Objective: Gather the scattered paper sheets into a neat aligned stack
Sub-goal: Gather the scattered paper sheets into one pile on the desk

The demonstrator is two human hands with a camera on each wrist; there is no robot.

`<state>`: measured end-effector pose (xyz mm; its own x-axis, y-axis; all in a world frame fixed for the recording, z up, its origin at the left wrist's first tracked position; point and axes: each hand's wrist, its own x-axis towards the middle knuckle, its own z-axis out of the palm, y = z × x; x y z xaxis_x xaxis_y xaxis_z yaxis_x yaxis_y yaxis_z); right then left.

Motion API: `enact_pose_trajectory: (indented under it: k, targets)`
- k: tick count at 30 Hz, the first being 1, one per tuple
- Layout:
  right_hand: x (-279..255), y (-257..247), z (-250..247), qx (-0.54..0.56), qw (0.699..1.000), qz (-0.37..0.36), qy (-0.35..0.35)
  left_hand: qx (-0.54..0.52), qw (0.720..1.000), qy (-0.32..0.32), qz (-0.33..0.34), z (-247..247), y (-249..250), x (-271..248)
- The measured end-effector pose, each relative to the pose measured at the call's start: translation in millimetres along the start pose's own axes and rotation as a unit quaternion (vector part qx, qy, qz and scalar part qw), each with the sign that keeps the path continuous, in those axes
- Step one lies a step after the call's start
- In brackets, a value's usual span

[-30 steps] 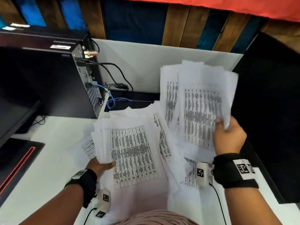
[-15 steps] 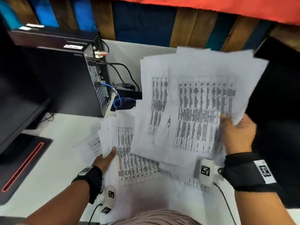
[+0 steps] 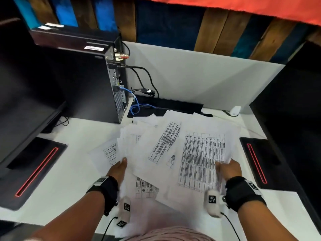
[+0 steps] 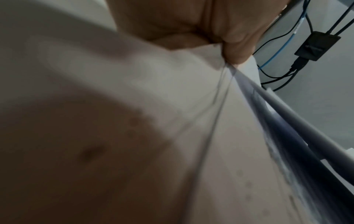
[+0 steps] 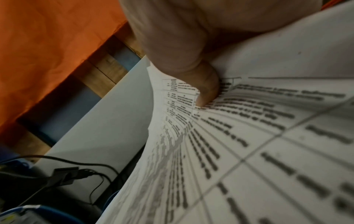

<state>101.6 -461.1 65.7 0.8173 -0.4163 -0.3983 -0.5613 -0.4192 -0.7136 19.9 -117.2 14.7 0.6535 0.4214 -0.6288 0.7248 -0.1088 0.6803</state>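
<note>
Head view: printed sheets (image 3: 175,153) lie fanned on a white surface (image 3: 69,171). The right hand (image 3: 229,169) pinches a sheaf bearing tables; the left hand (image 3: 119,169) grips the pile's left edge. The print is too blurred to read.

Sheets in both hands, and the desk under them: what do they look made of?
Sheets: thin matte white office paper with black printed tables; they bend and fan where the right hand and left hand grip them. Desk: smooth white top, probably laminate; its faint sheen suggests so, but the core is hidden.
</note>
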Motion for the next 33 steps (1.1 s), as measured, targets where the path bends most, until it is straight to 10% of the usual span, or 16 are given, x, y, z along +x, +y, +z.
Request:
enact_pose_trajectory:
  k: [19,25,30,33]
  targets:
    - [-14,5,53,0.147,0.965,0.053,-0.213,-0.033,0.999,-0.041,-0.004,0,-13,15]
    - [-4,2,58,0.136,0.985,-0.022,-0.099,-0.067,0.997,-0.048,-0.012,3,-18,21]
    - [-10,-9,70,0.062,0.977,-0.02,-0.201,-0.091,0.995,-0.04,0.003,5,-15,18]
    - [-11,-12,64,0.071,0.99,-0.007,-0.122,-0.096,0.995,-0.029,0.026,4,-19,24]
